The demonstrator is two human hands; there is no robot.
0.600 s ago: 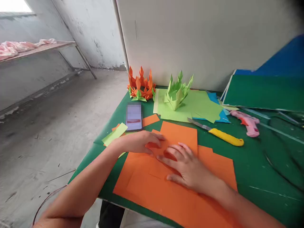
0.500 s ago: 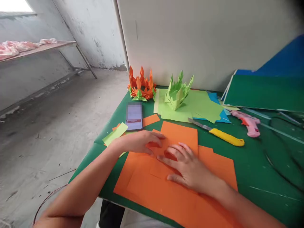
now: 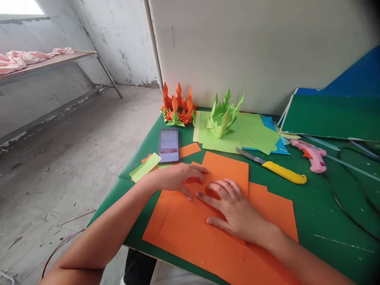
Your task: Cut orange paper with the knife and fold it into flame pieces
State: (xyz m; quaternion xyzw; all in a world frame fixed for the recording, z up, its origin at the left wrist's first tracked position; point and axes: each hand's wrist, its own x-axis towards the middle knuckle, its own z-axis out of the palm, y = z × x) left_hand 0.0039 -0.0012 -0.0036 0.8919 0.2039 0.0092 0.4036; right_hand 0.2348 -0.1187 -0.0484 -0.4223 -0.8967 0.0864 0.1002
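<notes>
My left hand (image 3: 181, 176) rests on orange paper sheets (image 3: 184, 225), its fingers curved and apart, with the thumb pointing toward me. To its right, my right hand (image 3: 233, 204) lies palm down on the same paper, fingers spread and the thumb apart from them. Neither hand grips anything that I can see. Several orange sheets overlap beneath the hands, and a smaller orange sheet (image 3: 230, 166) reaches out beyond the fingertips. A phone (image 3: 169, 146) lies just past my left hand, beside a light green paper strip (image 3: 145, 167) and an orange strip (image 3: 190, 150).
A yellow-handled knife (image 3: 285, 172) lies with its blade out, right of the orange paper. Farther right is a pink glue gun (image 3: 311, 154) with a cable. An orange paper crown (image 3: 178, 107) and a green folded-paper piece (image 3: 222, 118) stand at the back, near green sheets (image 3: 258, 128).
Both hands stay nearly in place on the paper. My left thumb has shifted slightly toward me, and my right thumb slightly to the left. The view has moved a little.
</notes>
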